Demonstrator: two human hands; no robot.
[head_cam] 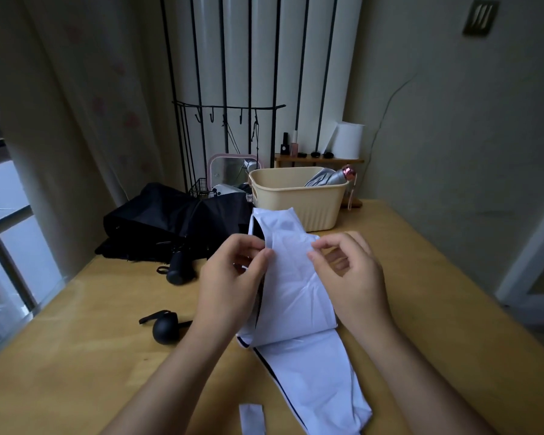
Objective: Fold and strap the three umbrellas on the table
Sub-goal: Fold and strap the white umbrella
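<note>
White umbrella (pixel 296 277), head view: I am seeing it collapsed, lying lengthwise on the wooden table (pixel 91 340) in front of the person, its canopy cloth loose, with a dark edge trim and a dark inner side showing. Left hand (pixel 230 287) is pinching a fold of the white cloth between thumb and fingertips near the upper end. Right hand (pixel 352 277) is pinching the same panel just beside it, thumb and forefinger closed on the cloth and the other fingers curled. Both hands are lifting that end slightly off the table. A white strap tab (pixel 252 417) is lying flat at the near edge, left of the cloth.

I am noting a black round handle (pixel 165 331) with a wrist loop left of the white umbrella; I cannot tell what it joins. Black umbrella (pixel 170 221) is sprawling unfolded at the far left, its handle (pixel 178 271) pointing toward the person. Silver umbrella (pixel 325 178) is sitting rolled inside the beige basket (pixel 296 211) at the far side, its pink end poking over the rim.

Small bottles (pixel 285 144) and a paper roll (pixel 347 139) are standing on a shelf behind; any labels are too small to read.
</note>
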